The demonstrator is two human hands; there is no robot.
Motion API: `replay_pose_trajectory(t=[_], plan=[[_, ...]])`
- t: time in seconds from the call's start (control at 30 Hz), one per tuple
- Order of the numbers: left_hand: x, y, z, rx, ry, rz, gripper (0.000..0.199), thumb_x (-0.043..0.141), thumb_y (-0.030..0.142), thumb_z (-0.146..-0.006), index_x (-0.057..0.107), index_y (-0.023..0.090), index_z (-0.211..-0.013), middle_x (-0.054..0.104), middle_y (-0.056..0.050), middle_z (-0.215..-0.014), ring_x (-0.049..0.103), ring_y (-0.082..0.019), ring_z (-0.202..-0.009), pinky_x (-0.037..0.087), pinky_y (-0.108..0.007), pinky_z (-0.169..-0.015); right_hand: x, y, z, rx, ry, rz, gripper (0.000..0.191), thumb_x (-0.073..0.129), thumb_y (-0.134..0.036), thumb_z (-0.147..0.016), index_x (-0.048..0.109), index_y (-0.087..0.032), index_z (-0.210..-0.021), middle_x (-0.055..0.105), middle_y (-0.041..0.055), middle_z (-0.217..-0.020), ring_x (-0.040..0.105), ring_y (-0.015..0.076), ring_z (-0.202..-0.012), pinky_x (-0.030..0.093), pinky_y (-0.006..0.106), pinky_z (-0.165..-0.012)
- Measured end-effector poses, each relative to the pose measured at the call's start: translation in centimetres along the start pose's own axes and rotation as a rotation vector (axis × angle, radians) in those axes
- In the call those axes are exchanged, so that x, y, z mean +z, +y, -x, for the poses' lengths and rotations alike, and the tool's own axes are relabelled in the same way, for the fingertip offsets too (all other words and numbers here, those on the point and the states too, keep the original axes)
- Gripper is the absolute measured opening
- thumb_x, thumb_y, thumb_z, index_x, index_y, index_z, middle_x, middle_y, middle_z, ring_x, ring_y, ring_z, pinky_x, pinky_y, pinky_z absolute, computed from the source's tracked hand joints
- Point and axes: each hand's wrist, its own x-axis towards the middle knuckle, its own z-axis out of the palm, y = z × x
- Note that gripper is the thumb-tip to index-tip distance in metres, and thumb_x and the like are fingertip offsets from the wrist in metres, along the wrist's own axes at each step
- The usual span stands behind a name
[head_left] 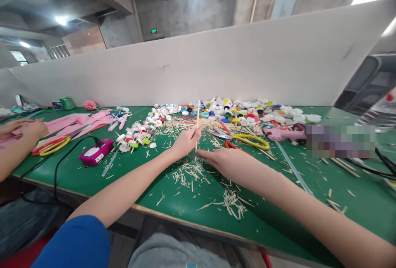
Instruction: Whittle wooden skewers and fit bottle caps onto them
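A thin pale wooden stick (198, 113) stands nearly upright over the green table. My left hand (185, 142) is closed around its middle. My right hand (221, 160) reaches in from the right, with fingertips at the lower end of the stick; the index finger is stretched along and the thumb is hidden, and it seems to pinch that end. Thin wood shavings (189, 173) lie scattered beneath both hands. Just beyond my right hand are scissors with yellow handles (252, 139) and a tool with red handles (232, 145), partly covered.
Bottle caps (225, 109) are heaped along the white partition (213, 65). Caps on sticks (133, 136) lie left, beside a magenta power socket (96, 152). A pink glue gun (284, 134) sits right. Another person's hands (29, 129) are at pink strips (69, 124) far left.
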Motion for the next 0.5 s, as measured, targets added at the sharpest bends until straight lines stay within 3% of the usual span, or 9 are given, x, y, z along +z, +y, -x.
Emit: replay_pose_trajectory(t=[0.2, 0.33, 0.5], plan=[[-0.2, 0.2, 0.0, -0.003, 0.012, -0.064, 0.051, 0.023, 0.052, -0.094, 0.045, 0.018, -0.063, 0.047, 0.002, -0.053, 0.047, -0.010, -0.054, 0.036, -0.023, -0.062, 0.3, 0.2, 0.1, -0.031, 0.044, -0.029, 0.046, 0.034, -0.021, -0.095, 0.047, -0.029, -0.139, 0.062, 0.0041, -0.083, 0.051, 0.0060, -0.061, 0.024, 0.019, -0.050], [-0.1, -0.1, -0.2, -0.017, 0.053, -0.067, 0.052, 0.021, 0.054, -0.094, 0.046, 0.019, -0.064, 0.048, 0.002, -0.053, 0.048, -0.010, -0.055, 0.036, -0.024, -0.064, 1.4, 1.0, -0.2, -0.031, 0.140, 0.051, 0.048, 0.038, -0.019, -0.094, 0.047, -0.031, -0.139, 0.059, 0.0029, -0.081, 0.042, 0.0034, -0.054, 0.017, 0.019, -0.048], [0.0, -0.4, -0.5, -0.061, 0.041, -0.045, 0.052, 0.021, 0.055, -0.094, 0.045, 0.019, -0.064, 0.044, 0.003, -0.048, 0.048, -0.011, -0.052, 0.037, -0.024, -0.063, 2.0, 1.4, -0.7, -0.015, 0.131, 0.055, 0.048, 0.037, -0.021, -0.095, 0.043, -0.034, -0.141, 0.057, 0.0010, -0.081, 0.031, 0.0024, -0.049, 0.014, 0.020, -0.049]])
